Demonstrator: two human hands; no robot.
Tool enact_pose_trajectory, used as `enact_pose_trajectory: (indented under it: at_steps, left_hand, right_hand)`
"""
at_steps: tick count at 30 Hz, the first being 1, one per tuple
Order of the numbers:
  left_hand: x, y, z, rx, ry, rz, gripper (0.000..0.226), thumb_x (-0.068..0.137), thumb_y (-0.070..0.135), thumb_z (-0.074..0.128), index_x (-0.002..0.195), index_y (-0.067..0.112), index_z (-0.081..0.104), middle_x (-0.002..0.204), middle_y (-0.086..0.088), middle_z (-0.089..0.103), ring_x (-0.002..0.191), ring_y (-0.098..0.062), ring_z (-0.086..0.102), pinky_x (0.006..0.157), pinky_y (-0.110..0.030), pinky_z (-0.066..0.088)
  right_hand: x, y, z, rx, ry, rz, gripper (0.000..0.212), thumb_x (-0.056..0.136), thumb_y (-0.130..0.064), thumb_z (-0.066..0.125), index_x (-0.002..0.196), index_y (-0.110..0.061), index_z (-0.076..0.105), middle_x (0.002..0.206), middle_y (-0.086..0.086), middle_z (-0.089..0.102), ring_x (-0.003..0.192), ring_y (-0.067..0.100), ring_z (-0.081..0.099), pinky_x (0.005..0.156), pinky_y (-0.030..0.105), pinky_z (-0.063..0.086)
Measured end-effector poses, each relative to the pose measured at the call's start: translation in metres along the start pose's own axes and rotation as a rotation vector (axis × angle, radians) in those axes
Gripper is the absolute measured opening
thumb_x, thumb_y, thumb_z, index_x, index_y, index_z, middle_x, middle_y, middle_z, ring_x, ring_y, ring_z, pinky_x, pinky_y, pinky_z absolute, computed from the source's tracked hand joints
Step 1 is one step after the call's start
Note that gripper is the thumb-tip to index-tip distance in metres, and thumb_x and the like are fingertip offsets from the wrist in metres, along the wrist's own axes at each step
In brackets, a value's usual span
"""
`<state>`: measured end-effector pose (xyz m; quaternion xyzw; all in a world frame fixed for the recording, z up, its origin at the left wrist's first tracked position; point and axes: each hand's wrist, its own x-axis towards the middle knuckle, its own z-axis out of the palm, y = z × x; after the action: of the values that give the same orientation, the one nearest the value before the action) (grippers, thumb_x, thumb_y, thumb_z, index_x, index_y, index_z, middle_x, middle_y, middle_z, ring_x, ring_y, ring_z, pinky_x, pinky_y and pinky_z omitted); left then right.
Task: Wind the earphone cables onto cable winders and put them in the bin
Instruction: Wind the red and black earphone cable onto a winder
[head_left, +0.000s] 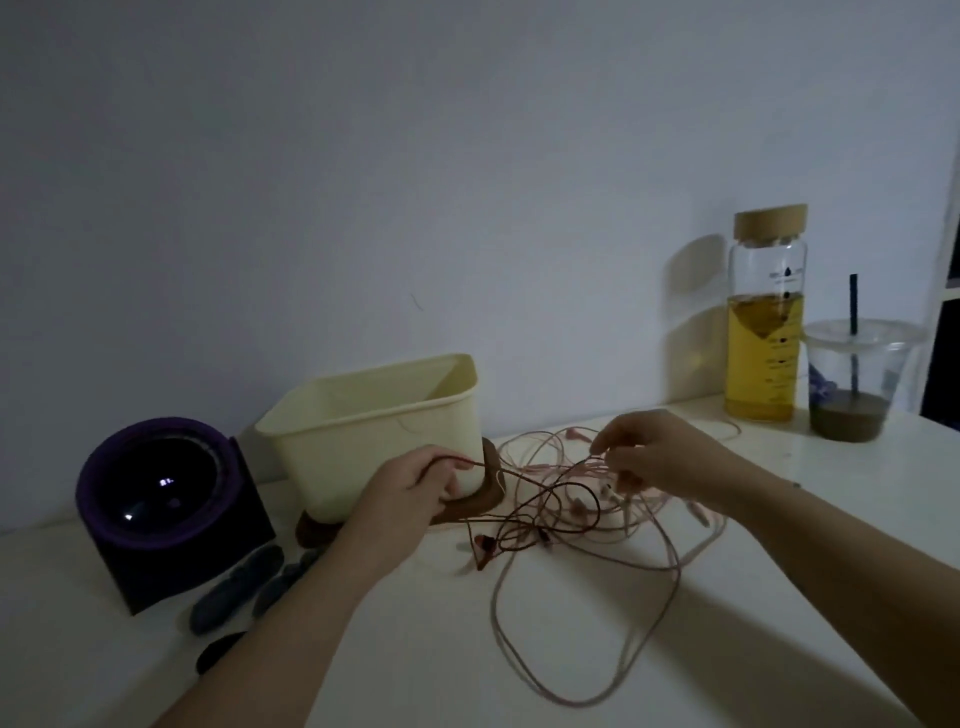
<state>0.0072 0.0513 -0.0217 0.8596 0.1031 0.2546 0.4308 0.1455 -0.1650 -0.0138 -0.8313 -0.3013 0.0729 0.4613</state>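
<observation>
A tangle of earphone cables lies on the white table (415, 649): pale pink cables (670, 577) looping toward me, and a dark red cable (545, 501) crossing them. My left hand (415, 486) pinches one end of the dark red cable just in front of the cream bin (374, 431). My right hand (660, 457) pinches strands at the top of the tangle, fingers curled round them. Several dark oval cable winders (239, 587) lie on the table at the left, below my left forearm.
The bin stands on a brown wooden coaster (483, 506). A purple round device (161, 499) sits at the far left. At the back right stand a glass bottle of yellow liquid (766, 322) and a plastic cup with a straw (854, 379). A wall is close behind.
</observation>
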Motion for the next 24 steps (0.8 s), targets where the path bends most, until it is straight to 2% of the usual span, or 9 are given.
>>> enact_pose_trajectory:
  at_steps: [2, 6, 8, 11, 13, 15, 20, 22, 24]
  left_hand:
    - [0.002, 0.005, -0.015, -0.249, 0.082, -0.105, 0.034, 0.101, 0.011, 0.041, 0.084, 0.019, 0.069, 0.062, 0.009, 0.058, 0.052, -0.007, 0.047, 0.068, -0.027, 0.044]
    - [0.008, 0.02, -0.036, -0.653, 0.133, -0.203, 0.034, 0.103, 0.021, 0.038, 0.088, 0.009, 0.065, 0.059, 0.002, 0.054, 0.039, -0.004, 0.033, 0.054, -0.023, 0.042]
    - [0.012, 0.03, -0.045, -0.779, 0.191, -0.25, 0.036, 0.104, 0.026, 0.035, 0.087, 0.008, 0.062, 0.057, 0.002, 0.05, 0.035, -0.004, 0.033, 0.051, -0.022, 0.037]
    - [0.018, 0.042, -0.063, -1.028, 0.234, -0.247, 0.04, 0.104, 0.03, 0.032, 0.085, 0.01, 0.06, 0.054, 0.002, 0.052, 0.038, -0.005, 0.043, 0.045, -0.016, 0.043]
    - [0.019, 0.047, -0.077, -1.169, 0.27, -0.204, 0.041, 0.104, 0.032, 0.032, 0.085, 0.011, 0.061, 0.055, 0.002, 0.059, 0.05, -0.009, 0.054, 0.05, -0.016, 0.049]
    - [0.02, 0.052, -0.088, -1.21, 0.311, -0.134, 0.041, 0.104, 0.034, 0.033, 0.085, 0.012, 0.062, 0.06, 0.003, 0.064, 0.056, -0.01, 0.062, 0.057, -0.018, 0.054]
    - [0.023, 0.068, -0.108, -1.224, 0.402, -0.012, 0.041, 0.104, 0.033, 0.031, 0.085, 0.016, 0.063, 0.063, 0.006, 0.065, 0.061, -0.009, 0.063, 0.066, -0.022, 0.056]
    - [0.025, 0.074, -0.111, -1.225, 0.425, 0.009, 0.041, 0.104, 0.033, 0.032, 0.084, 0.016, 0.063, 0.063, 0.006, 0.066, 0.062, -0.009, 0.063, 0.068, -0.024, 0.054]
    - [0.026, 0.079, -0.111, -1.216, 0.428, 0.011, 0.04, 0.104, 0.032, 0.033, 0.084, 0.015, 0.064, 0.062, 0.006, 0.066, 0.063, -0.009, 0.063, 0.067, -0.025, 0.053]
  right_hand:
    - [0.006, -0.003, -0.008, 0.264, 0.126, 0.027, 0.023, 0.089, 0.003, 0.05, 0.081, -0.01, 0.067, 0.061, 0.007, 0.061, 0.06, 0.023, 0.058, 0.062, 0.038, 0.046]
    - [0.011, -0.009, -0.014, 0.507, 0.292, 0.013, 0.024, 0.093, 0.005, 0.047, 0.086, -0.007, 0.066, 0.079, 0.01, 0.057, 0.061, 0.018, 0.056, 0.063, 0.027, 0.05]
    - [0.013, -0.007, -0.014, 0.684, 0.328, 0.049, 0.022, 0.095, 0.004, 0.045, 0.09, -0.005, 0.065, 0.085, 0.011, 0.058, 0.068, 0.021, 0.059, 0.069, 0.029, 0.052]
    - [0.02, 0.002, -0.016, 0.854, 0.414, 0.093, 0.024, 0.097, 0.005, 0.038, 0.105, 0.0, 0.06, 0.095, 0.013, 0.059, 0.087, 0.025, 0.062, 0.083, 0.034, 0.051]
    - [0.025, 0.01, -0.017, 0.758, 0.481, 0.095, 0.028, 0.097, 0.004, 0.04, 0.119, 0.001, 0.057, 0.107, 0.014, 0.06, 0.1, 0.026, 0.06, 0.087, 0.035, 0.048]
    - [0.029, 0.021, -0.017, 0.5, 0.532, 0.092, 0.033, 0.096, 0.001, 0.044, 0.126, -0.002, 0.057, 0.115, 0.011, 0.061, 0.106, 0.025, 0.06, 0.09, 0.038, 0.05]
    - [0.031, 0.032, -0.019, 0.026, 0.553, 0.09, 0.031, 0.094, -0.007, 0.05, 0.122, -0.008, 0.063, 0.121, 0.009, 0.065, 0.102, 0.026, 0.06, 0.086, 0.033, 0.044]
    - [0.029, 0.03, -0.017, -0.099, 0.447, 0.107, 0.029, 0.094, -0.008, 0.053, 0.12, -0.006, 0.064, 0.106, 0.011, 0.068, 0.088, 0.023, 0.062, 0.071, 0.022, 0.042]
    - [0.026, 0.022, -0.011, -0.231, 0.283, 0.111, 0.028, 0.093, -0.012, 0.057, 0.12, -0.006, 0.064, 0.084, 0.0, 0.066, 0.064, 0.011, 0.055, 0.055, 0.013, 0.039]
